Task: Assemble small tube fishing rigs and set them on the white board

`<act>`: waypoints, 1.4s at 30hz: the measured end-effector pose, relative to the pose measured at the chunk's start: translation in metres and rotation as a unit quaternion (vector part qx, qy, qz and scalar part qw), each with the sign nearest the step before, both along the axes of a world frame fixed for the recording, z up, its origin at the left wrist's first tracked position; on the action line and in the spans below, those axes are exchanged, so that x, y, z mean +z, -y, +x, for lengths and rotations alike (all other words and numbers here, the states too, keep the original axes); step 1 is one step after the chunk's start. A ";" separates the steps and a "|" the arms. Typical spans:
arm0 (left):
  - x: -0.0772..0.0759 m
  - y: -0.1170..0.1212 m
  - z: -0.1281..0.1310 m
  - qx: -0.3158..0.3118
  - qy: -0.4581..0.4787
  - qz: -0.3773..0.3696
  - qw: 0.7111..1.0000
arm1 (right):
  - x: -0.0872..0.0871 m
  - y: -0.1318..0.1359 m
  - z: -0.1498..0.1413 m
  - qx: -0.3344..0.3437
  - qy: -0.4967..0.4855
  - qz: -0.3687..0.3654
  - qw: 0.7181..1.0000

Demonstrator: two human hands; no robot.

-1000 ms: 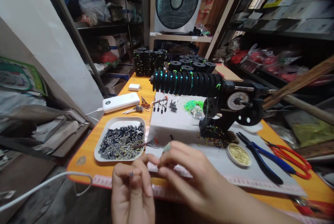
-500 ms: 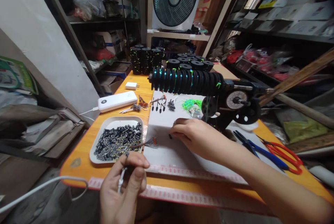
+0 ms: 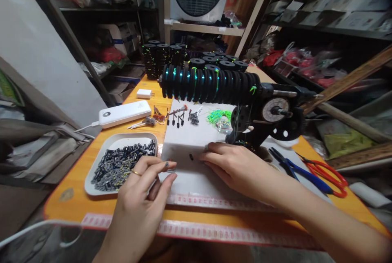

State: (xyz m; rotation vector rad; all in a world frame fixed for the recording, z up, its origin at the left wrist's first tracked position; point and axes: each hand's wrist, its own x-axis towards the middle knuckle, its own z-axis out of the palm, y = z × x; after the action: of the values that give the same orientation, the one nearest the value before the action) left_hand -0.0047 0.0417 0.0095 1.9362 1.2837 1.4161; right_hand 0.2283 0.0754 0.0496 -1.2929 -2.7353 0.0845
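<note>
My left hand (image 3: 143, 193) is at the right edge of the white tray (image 3: 92, 185) of small black and grey tubes. Its thumb and forefinger come close together at their tips, around something thin that I cannot make out. On the white board (image 3: 183, 181), my right hand (image 3: 232, 163) rests low with fingers bunched together. What its fingertips hold, if anything, is hidden. A single small black tube (image 3: 191, 157) lies on the board, just left of the right fingertips. Behind lie a row of small black-ended pieces (image 3: 176, 121) and a grey skirted bundle (image 3: 194, 118).
A machine bearing a long row of black discs (image 3: 211, 85) overhangs the board. Green strands (image 3: 219, 117) lie beneath. Blue-handled pliers (image 3: 306, 175) and red-handled scissors (image 3: 337, 177) are at right. A white power bank (image 3: 125, 114) and charger plug (image 3: 144, 93) are at left.
My left hand has turned and moved up toward the board; the white-stemmed piece in it is out of sight. My right hand has drawn slightly right, away from the black tube.
</note>
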 end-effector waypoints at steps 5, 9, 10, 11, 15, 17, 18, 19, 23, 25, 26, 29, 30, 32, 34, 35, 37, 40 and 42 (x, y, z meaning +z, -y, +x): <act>0.002 -0.017 0.013 -0.061 -0.111 0.058 0.990 | -0.009 0.000 -0.002 0.005 0.000 0.003 1.000; 0.012 -0.036 0.017 -0.143 -0.277 0.026 0.950 | -0.014 0.001 0.002 0.021 0.005 0.004 1.000; 0.015 -0.041 0.017 -0.157 -0.313 0.026 0.936 | -0.015 0.002 0.004 0.026 0.006 0.005 1.000; 0.017 -0.046 0.016 -0.174 -0.346 0.030 0.921 | -0.016 0.003 0.005 0.031 0.005 0.008 0.999; 0.026 -0.064 0.015 -0.237 -0.495 0.050 0.834 | -0.017 0.007 0.009 0.038 -0.001 0.019 0.999; 0.029 -0.070 0.016 -0.253 -0.541 0.058 0.800 | -0.017 0.010 0.011 0.040 -0.004 0.024 0.999; 0.031 -0.072 0.017 -0.258 -0.553 0.062 0.790 | -0.016 0.012 0.012 0.042 -0.005 0.026 0.999; 0.033 -0.073 0.018 -0.263 -0.559 0.066 0.783 | -0.015 0.013 0.014 0.048 -0.006 0.027 0.998; 0.040 -0.076 0.020 -0.272 -0.579 0.084 0.764 | -0.010 0.018 0.020 0.077 0.001 0.044 0.996; 0.042 -0.078 0.021 -0.279 -0.569 0.094 0.768 | -0.008 0.019 0.023 0.083 0.008 0.057 0.995; 0.042 -0.079 0.021 -0.281 -0.559 0.097 0.774 | -0.007 0.019 0.024 0.080 0.009 0.064 0.995; 0.040 -0.082 0.022 -0.284 -0.509 0.094 0.807 | -0.006 0.021 0.028 0.054 -0.003 0.082 0.995; 0.039 -0.082 0.021 -0.283 -0.485 0.091 0.822 | -0.006 0.023 0.029 0.043 -0.010 0.086 0.995; 0.037 -0.081 0.019 -0.277 -0.431 0.085 0.854 | -0.006 0.027 0.031 0.019 -0.025 0.089 0.996; 0.036 -0.076 0.016 -0.265 -0.373 0.083 0.885 | -0.006 0.031 0.031 0.000 -0.050 0.098 0.994; 0.036 -0.073 0.013 -0.257 -0.348 0.082 0.898 | -0.005 0.034 0.030 -0.007 -0.071 0.108 0.992; 0.037 -0.064 0.008 -0.243 -0.301 0.076 0.919 | -0.003 0.037 0.023 -0.017 -0.133 0.131 0.982; 0.035 -0.049 0.000 -0.229 -0.226 0.051 0.945 | 0.000 0.041 0.006 -0.029 -0.229 0.113 0.966; 0.033 -0.040 -0.003 -0.219 -0.183 0.039 0.957 | 0.001 0.042 -0.008 -0.031 -0.264 0.067 0.962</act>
State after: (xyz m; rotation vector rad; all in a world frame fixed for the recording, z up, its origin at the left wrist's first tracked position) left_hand -0.0076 0.0817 0.0424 2.4295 0.8588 0.9293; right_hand 0.2205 0.0335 0.0510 -1.1201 -2.2087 0.2030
